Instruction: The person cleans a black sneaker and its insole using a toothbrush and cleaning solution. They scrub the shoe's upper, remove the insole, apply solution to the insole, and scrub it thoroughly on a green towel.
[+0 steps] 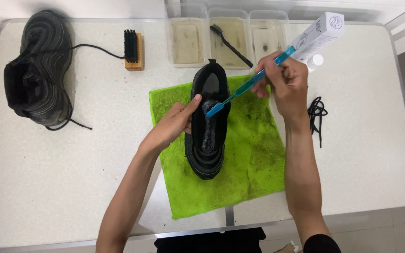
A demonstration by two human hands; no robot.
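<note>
On white table point(71, 187), right hand point(284, 82) angles toothbrush point(249, 84) into shoe point(209, 126).

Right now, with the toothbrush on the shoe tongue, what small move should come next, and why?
Probably a short scrubbing stroke down the tongue. The blue toothbrush, held in the right hand, has its head on the foamy tongue of the black shoe, while the left hand steadies the shoe on the green cloth.

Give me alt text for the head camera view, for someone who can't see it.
A right hand presses a blue toothbrush to the tongue of a black sneaker that the left hand steadies on a green towel. On the white table lie a second sneaker, a wooden brush and loose laces.
</note>
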